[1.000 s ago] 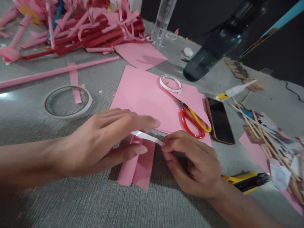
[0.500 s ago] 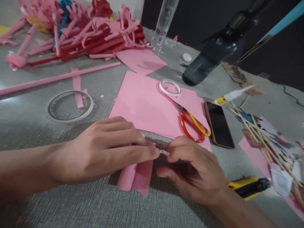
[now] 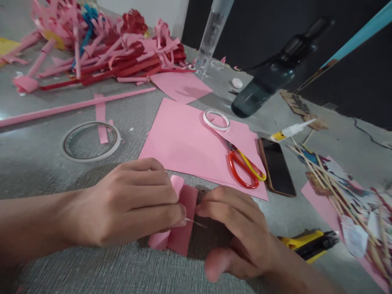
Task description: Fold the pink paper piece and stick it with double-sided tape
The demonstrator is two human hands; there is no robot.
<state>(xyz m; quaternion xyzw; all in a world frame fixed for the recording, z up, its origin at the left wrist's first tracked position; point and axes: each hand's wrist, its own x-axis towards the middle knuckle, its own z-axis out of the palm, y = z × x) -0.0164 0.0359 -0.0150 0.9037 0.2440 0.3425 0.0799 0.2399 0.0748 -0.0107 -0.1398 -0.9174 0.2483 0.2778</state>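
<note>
Head view: low in the middle of the frame, the left hand [image 3: 134,204] pinches a thin white strip [image 3: 196,222] against the folded pink paper [image 3: 180,220], which lies on the grey table [image 3: 45,171]. The right hand [image 3: 241,232] curls just beside the paper's right edge, fingertips touching it; whether it grips anything cannot be told. The strip may stick crooked or wrinkle if the loose fold shifts under the fingers. The scissors [image 3: 245,167] lie well apart, to the upper right.

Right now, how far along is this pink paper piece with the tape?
Done: the small pink paper piece is already folded. In hand: the left hand presses a thin tape strip onto it while the right hand steadies its edge. Left: large pink sheets lie uncut beside the scissors.
</note>
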